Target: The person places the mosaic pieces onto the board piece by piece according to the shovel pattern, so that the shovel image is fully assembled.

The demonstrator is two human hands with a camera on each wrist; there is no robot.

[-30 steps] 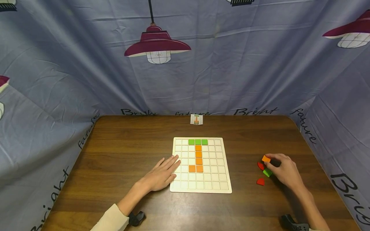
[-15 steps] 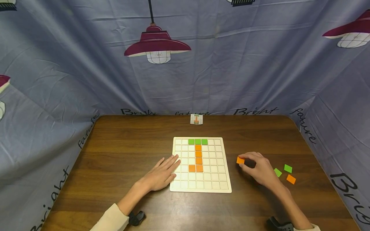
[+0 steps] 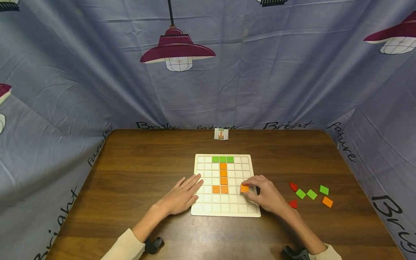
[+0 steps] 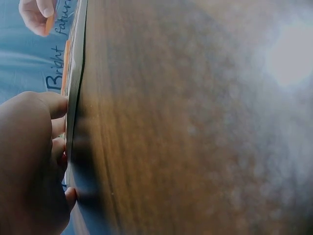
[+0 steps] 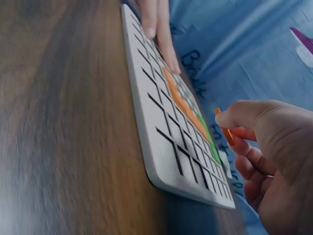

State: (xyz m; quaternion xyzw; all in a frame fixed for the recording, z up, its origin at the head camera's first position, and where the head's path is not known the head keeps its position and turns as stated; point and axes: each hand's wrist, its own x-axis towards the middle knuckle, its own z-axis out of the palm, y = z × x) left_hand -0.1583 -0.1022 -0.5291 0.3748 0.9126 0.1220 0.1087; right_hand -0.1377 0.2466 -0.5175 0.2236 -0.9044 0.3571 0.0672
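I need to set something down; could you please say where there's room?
The table is bare at back left, between its edge, the board and the left hand, and at back right, beyond the loose tiles. Crowded: around those tiles and the right hand.

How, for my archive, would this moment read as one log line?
left hand: on board, left side | right hand: pinching orange tile above board | loose tiles: right of board
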